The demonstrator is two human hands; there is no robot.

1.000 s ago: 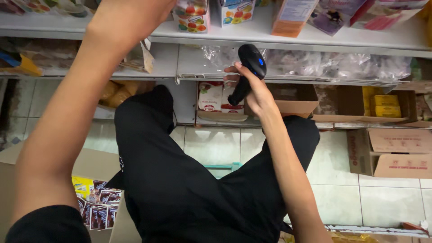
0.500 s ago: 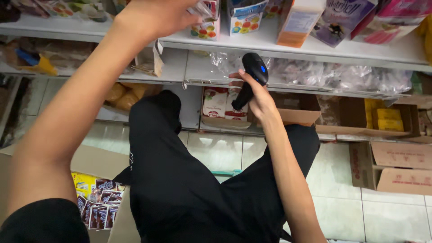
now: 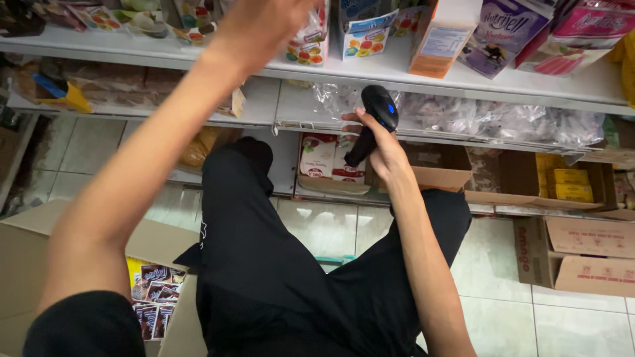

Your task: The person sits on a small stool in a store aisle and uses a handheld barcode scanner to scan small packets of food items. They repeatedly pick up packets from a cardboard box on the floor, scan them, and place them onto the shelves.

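My right hand [image 3: 387, 157] is wrapped around the handle of a black handheld scanner [image 3: 376, 118], its head pointing up at the middle shelf's front edge. My left hand [image 3: 261, 30] is stretched up to the top white shelf [image 3: 397, 69] and is blurred. It lies against a clear packet with a fruit print [image 3: 309, 43]; I cannot see whether the fingers grip it. Both arms reach out over my knees in black trousers [image 3: 278, 264].
Boxes and pouches stand along the top shelf, among them an orange and white carton [image 3: 440, 39]. Clear bags [image 3: 503, 119] fill the middle shelf. An open cardboard box with sachets [image 3: 152, 291] sits at lower left, and more cartons [image 3: 589, 254] at right on the tiled floor.
My left hand has slid right along the top shelf to the fruit-print packet. My right hand has kept hold of the scanner at the middle shelf.
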